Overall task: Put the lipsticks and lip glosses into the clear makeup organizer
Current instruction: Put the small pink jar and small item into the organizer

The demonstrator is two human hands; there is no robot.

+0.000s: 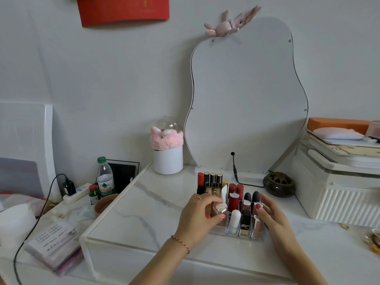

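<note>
Left hand [198,214] pinches a silver heart-shaped lip gloss [220,208] over the clear organizer [236,236]; right hand [273,217], fingers relaxed, touches its right side.

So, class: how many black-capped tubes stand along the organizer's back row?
3: black-capped tubes side by side at the back left of the organizer, right of a red tube. Others may hide behind the hands.

tabletop [156,204]: I'm seeing white marble with grey veins
lipstick tubes [236,194]: showing red
headband [166,138]: looking pink
bottle cap [101,159]: showing green
</note>
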